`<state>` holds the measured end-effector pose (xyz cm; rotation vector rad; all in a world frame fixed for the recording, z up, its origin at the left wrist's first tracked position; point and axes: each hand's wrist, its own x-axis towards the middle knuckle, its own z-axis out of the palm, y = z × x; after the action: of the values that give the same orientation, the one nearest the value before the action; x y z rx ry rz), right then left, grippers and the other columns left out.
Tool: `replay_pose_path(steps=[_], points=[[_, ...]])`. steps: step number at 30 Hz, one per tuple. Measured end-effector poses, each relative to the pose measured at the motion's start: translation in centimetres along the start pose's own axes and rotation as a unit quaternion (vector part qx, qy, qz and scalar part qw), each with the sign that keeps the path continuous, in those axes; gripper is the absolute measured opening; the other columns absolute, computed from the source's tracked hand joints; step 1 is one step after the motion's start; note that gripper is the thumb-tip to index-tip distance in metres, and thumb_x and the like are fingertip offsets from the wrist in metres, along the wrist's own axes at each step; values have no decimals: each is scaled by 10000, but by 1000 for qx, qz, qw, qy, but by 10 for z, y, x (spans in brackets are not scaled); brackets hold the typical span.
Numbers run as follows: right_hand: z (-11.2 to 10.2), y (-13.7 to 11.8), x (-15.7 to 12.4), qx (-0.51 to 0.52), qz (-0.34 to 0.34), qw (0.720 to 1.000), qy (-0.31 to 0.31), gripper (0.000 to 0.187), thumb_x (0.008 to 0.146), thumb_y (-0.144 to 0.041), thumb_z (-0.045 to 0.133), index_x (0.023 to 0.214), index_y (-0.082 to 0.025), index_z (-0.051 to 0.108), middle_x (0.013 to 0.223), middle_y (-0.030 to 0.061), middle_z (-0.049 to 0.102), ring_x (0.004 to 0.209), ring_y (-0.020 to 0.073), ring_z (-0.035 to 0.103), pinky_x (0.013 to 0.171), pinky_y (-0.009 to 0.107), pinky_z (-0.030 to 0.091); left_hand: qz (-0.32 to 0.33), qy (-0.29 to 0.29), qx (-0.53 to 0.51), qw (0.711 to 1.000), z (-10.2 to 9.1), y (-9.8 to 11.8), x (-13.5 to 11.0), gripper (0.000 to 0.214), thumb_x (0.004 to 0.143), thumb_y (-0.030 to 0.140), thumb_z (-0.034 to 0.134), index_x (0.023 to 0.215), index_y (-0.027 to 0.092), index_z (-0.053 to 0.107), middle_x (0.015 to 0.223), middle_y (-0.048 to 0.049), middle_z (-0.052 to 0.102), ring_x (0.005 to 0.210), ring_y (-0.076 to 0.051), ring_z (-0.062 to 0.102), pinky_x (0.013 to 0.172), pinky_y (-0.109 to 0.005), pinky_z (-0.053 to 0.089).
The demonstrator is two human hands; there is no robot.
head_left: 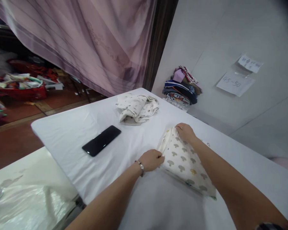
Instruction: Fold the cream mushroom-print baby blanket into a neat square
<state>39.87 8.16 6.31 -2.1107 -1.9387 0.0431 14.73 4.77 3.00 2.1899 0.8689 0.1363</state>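
A folded white cloth with grey mushroom prints lies on the white-covered table. My left hand, with a bracelet at the wrist, pinches its near left corner between thumb and fingers. On the far corner of the same cloth, my right hand has its fingers closed round the edge. Beyond both hands sits a second, loosely bunched white cloth with a small print. A black smartphone rests flat to the left of my left hand.
A stack of folded clothes stands by the wall beyond the table's far edge. Paper notes hang on the wall. A pink curtain drops behind the table. Left are a red basket of cloths and clear plastic wrapping.
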Motion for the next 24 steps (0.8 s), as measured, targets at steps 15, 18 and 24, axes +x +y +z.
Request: replay_pose_path(steps=[15, 18, 24], points=[[-17, -31, -30, -38, -215, 961, -171, 220, 744, -122, 458, 875, -224, 602, 1030, 43, 567, 960, 173, 508, 721, 246, 385, 2, 3, 5, 1000, -1, 2, -1, 324, 787, 333, 384, 555, 162, 529, 581, -9, 527, 561, -114, 451, 509, -242, 251], [-18, -32, -28, -50, -197, 960, -194, 142, 752, -130, 456, 817, -203, 558, 958, 41, 568, 847, 154, 516, 670, 231, 358, -3, -2, 8, 1000, -1, 2, -1, 315, 781, 327, 386, 580, 161, 562, 589, -8, 535, 573, -119, 459, 506, -242, 255], [-22, -37, -25, -18, -159, 966, -203, 235, 685, -81, 452, 862, -204, 545, 820, 17, 590, 709, 141, 500, 619, 228, 331, 3, 10, 6, 1000, -1, 3, -1, 311, 780, 319, 393, 576, 160, 566, 572, -3, 518, 553, -114, 446, 506, -245, 251]])
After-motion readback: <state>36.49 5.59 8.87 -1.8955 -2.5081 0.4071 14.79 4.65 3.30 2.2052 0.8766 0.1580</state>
